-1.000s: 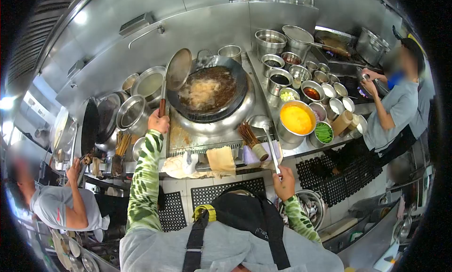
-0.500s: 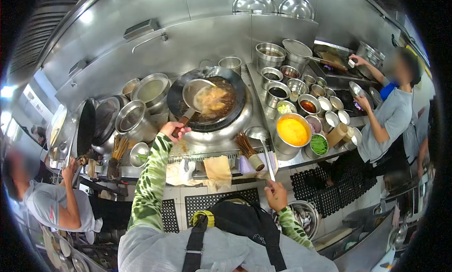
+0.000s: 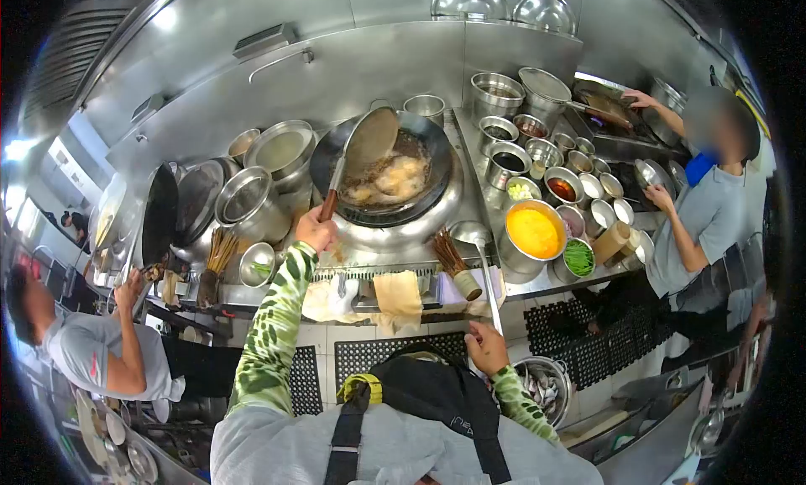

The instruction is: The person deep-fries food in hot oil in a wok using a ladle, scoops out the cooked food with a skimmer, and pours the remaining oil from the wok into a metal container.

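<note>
Bright, cool light with glare on the steel wall (image 3: 395,65), fisheye-bent dark edges, seemingly slight softness.

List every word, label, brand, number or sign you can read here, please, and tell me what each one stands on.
No text can be read with certainty.
Black cloth at the wearer's chest: small pale lettering, too small and distorted to read.
Co-worker's gray sleeve at left: a red mark, too small to tell whether it is writing.
</note>
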A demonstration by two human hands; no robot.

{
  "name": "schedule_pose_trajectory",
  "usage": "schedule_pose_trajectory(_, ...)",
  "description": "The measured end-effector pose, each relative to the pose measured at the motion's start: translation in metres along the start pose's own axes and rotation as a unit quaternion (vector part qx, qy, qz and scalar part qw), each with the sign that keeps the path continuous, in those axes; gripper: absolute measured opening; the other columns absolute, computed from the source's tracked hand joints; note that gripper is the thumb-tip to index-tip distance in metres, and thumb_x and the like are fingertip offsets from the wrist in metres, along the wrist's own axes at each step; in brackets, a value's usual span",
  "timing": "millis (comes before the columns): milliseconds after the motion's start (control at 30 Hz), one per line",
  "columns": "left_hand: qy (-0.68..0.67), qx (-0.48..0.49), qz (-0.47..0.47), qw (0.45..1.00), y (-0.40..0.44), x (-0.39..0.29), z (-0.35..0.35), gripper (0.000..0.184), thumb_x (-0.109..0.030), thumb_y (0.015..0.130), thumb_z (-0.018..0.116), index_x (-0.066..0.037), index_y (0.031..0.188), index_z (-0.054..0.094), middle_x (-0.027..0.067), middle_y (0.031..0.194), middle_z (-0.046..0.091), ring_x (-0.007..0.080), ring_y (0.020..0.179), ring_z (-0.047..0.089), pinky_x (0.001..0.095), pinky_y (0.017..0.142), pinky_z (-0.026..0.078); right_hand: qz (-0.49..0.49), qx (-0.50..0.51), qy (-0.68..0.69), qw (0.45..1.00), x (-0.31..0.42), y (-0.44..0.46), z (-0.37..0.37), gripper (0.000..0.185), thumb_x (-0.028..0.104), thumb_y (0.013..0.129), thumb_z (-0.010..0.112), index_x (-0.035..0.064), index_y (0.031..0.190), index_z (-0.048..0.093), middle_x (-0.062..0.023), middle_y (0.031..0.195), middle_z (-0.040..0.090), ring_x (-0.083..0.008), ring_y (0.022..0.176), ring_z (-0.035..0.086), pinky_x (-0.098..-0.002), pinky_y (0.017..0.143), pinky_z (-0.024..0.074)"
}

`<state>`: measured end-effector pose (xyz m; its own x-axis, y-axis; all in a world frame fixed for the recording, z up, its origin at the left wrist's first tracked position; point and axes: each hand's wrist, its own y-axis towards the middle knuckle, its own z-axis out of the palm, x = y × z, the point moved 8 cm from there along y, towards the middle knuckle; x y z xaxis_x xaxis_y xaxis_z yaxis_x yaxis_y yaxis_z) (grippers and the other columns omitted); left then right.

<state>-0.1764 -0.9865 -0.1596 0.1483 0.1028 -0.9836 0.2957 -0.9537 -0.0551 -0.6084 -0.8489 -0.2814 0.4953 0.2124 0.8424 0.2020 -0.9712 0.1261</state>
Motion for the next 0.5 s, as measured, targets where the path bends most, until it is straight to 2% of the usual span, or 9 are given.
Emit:
schedule_pose_trajectory(33,0.011,-0.023,0.024,0.999,0.003,-0.002,-0.004,0.020,-0.002,0.076,0.055,0.001,0.096,0.058,0.0075,0.059,0.055,0.0131,0.041,0.046,0.0293,0.036,0.036,-0.004,-0.005,0.003,1.000,0.002,0.000,-0.001,0.035,0.016,0.085,0.063,-0.0023,0.115,0.061,-0.0181,0.094,0.064,-0.0292,0.083,0.065,-0.0359,0.073,0.0525)
schedule_pose_trajectory(167,-0.145,0.006,-0.132,0.981,0.022,0.019,-0.001,0.011,-0.004,0.082,0.054,0.000,0.091,0.058,0.0116,0.067,0.061,0.0144,0.047,0.051,0.0278,0.038,0.040,0.006,0.018,-0.020,1.000,-0.005,-0.006,0.007,0.035,0.016,0.085,0.064,-0.0020,0.115,0.061,-0.0177,0.096,0.064,-0.0285,0.084,0.065,-0.0350,0.075,0.0529)
schedule_pose_trajectory(200,-0.187,0.024,-0.180,0.965,0.033,0.031,0.001,0.011,-0.007,0.085,0.054,0.000,0.093,0.055,0.0140,0.073,0.063,0.0145,0.052,0.054,0.0264,0.040,0.042,0.006,0.025,-0.020,0.999,-0.013,-0.007,0.013,0.035,0.016,0.085,0.064,-0.0019,0.115,0.061,-0.0177,0.097,0.064,-0.0282,0.084,0.066,-0.0349,0.075,0.0531)
schedule_pose_trajectory(233,-0.294,0.026,-0.223,0.929,0.042,0.042,0.005,0.019,-0.009,0.087,0.053,0.002,0.102,0.051,0.0161,0.082,0.065,0.0135,0.056,0.055,0.0240,0.042,0.046,0.006,0.032,-0.020,0.999,-0.011,-0.006,0.015,0.035,0.016,0.085,0.064,-0.0019,0.115,0.062,-0.0177,0.097,0.064,-0.0280,0.084,0.066,-0.0347,0.075,0.0532)
schedule_pose_trajectory(300,-0.394,0.115,-0.288,0.865,0.053,0.053,0.020,0.026,-0.011,0.089,0.051,0.002,0.111,0.047,0.0180,0.090,0.065,0.0129,0.057,0.056,0.0214,0.045,0.049,-0.001,0.047,-0.028,0.999,-0.009,-0.007,0.022,0.034,0.015,0.084,0.065,-0.0021,0.114,0.062,-0.0176,0.097,0.065,-0.0267,0.083,0.066,-0.0342,0.074,0.0533)
schedule_pose_trajectory(333,-0.418,0.114,-0.273,0.859,0.057,0.052,0.023,0.028,-0.013,0.089,0.051,0.003,0.112,0.047,0.0205,0.097,0.065,0.0127,0.060,0.058,0.0199,0.048,0.051,-0.012,0.056,-0.032,0.998,-0.016,-0.007,0.032,0.034,0.015,0.084,0.066,-0.0019,0.114,0.062,-0.0176,0.097,0.065,-0.0264,0.083,0.066,-0.0341,0.074,0.0533)
schedule_pose_trajectory(433,-0.396,0.111,-0.236,0.881,0.058,0.052,0.032,0.030,-0.016,0.090,0.049,0.001,0.113,0.051,0.0239,0.098,0.067,0.0157,0.062,0.060,0.0208,0.048,0.050,-0.019,0.094,-0.045,0.994,-0.020,-0.007,0.050,0.036,0.019,0.085,0.065,-0.0009,0.115,0.062,-0.0180,0.096,0.065,-0.0278,0.083,0.066,-0.0357,0.074,0.0528)
schedule_pose_trajectory(467,-0.349,0.113,-0.229,0.902,0.055,0.055,0.033,0.033,-0.022,0.090,0.047,-0.001,0.114,0.054,0.0233,0.096,0.068,0.0173,0.062,0.060,0.0269,0.051,0.050,-0.012,0.109,-0.035,0.993,-0.022,-0.007,0.058,0.037,0.022,0.087,0.064,-0.0007,0.116,0.061,-0.0190,0.097,0.065,-0.0301,0.084,0.065,-0.0378,0.074,0.0524)
schedule_pose_trajectory(500,-0.325,0.167,-0.227,0.903,0.062,0.074,0.037,0.039,-0.032,0.093,0.045,-0.002,0.117,0.053,0.0211,0.097,0.068,0.0189,0.066,0.062,0.0325,0.055,0.051,-0.004,0.127,-0.025,0.992,-0.024,-0.008,0.065,0.039,0.026,0.088,0.063,-0.0005,0.117,0.061,-0.0201,0.099,0.064,-0.0323,0.085,0.065,-0.0399,0.074,0.0520)
